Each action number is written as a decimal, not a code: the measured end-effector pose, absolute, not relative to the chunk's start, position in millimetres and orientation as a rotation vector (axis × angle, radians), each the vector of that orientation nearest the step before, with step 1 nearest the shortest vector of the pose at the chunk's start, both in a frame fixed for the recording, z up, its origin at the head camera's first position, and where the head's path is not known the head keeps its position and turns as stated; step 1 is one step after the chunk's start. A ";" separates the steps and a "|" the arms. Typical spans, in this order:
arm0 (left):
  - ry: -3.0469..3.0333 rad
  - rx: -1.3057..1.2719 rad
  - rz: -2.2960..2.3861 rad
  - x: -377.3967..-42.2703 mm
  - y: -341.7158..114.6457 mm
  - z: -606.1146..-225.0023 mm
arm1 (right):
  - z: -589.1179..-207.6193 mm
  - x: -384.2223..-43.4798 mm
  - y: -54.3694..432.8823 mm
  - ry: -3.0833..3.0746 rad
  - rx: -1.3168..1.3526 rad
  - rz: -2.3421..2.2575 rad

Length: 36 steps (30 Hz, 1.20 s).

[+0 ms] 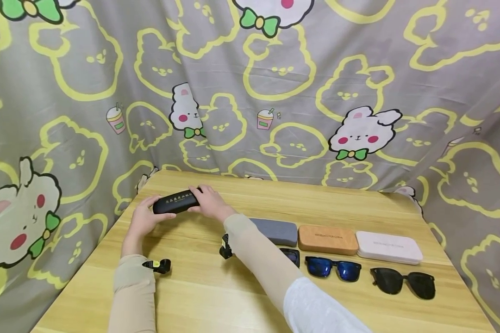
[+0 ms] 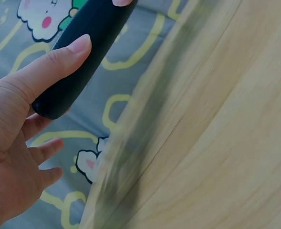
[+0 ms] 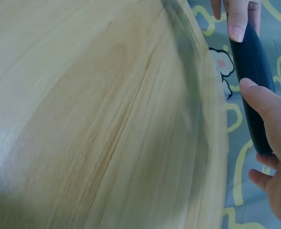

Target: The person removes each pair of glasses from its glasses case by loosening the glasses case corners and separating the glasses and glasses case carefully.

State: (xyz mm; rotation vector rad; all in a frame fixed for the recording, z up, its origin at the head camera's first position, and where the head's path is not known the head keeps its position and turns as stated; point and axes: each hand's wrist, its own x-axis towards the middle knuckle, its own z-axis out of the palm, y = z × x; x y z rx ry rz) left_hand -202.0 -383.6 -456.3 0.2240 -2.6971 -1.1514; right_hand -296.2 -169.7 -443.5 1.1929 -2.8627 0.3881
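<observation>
Both hands hold a black glasses case point(image 1: 176, 202) with gold lettering on its top, near the far left of the table. My left hand point(image 1: 145, 219) grips its left end, thumb along the near side. At the other end, my right hand point(image 1: 210, 203) pinches the case between thumb and fingers. In the left wrist view the thumb lies across the dark case point(image 2: 90, 47), with the other fingers partly hidden behind it. The right wrist view shows the case point(image 3: 252, 71) held between the two hands, over the table's edge in that view.
To the right stand a blue-grey glasses case point(image 1: 277, 231), an orange-brown case point(image 1: 328, 239) and a white case point(image 1: 388, 246) in a row. Before them lie blue-lensed sunglasses point(image 1: 333, 269), black sunglasses point(image 1: 404, 282) and another pair point(image 1: 292, 256), partly behind the right forearm. A patterned curtain point(image 1: 233, 152) surrounds the wooden table point(image 1: 200, 296).
</observation>
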 end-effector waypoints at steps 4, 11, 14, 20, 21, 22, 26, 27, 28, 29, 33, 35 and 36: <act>-2.697 0.207 -1.169 -203.3 -381.5 -457.9 | -444.3 -294.6 -165.8 -2.861 1.171 0.402; -2.695 0.176 -1.212 -203.5 -375.8 -455.8 | -437.1 -285.2 -158.8 -2.858 1.099 0.413; -2.698 0.158 -1.223 -202.5 -373.8 -455.2 | -432.8 -279.3 -155.8 -2.844 1.075 0.430; -2.750 0.142 -1.245 -201.0 -370.6 -454.7 | -435.1 -270.6 -151.1 -2.828 1.008 0.429; -2.759 0.140 -1.247 -201.1 -370.2 -454.9 | -436.4 -269.5 -150.4 -2.830 0.994 0.437; -2.765 0.137 -1.248 -201.3 -369.6 -455.1 | -437.6 -268.3 -149.7 -2.834 0.980 0.441; -2.784 0.109 -1.259 -202.8 -366.4 -456.3 | -440.7 -262.2 -146.7 -2.862 0.913 0.475; -2.786 0.102 -1.271 -202.9 -365.5 -456.5 | -441.1 -260.3 -145.8 -2.868 0.895 0.484; -2.787 0.095 -1.287 -203.0 -364.5 -456.5 | -441.6 -258.3 -145.1 -2.877 0.875 0.488; -2.788 0.087 -1.305 -203.0 -363.5 -456.6 | -442.0 -256.2 -144.2 -2.883 0.854 0.492; -2.782 0.034 -1.365 -203.9 -359.9 -457.6 | -444.1 -248.2 -140.5 -2.881 0.778 0.511; -2.777 0.002 -1.382 -204.9 -357.8 -458.3 | -445.1 -244.7 -138.5 -2.876 0.747 0.506; -2.776 -0.015 -1.390 -205.3 -356.6 -458.7 | -445.4 -242.9 -137.4 -2.870 0.732 0.507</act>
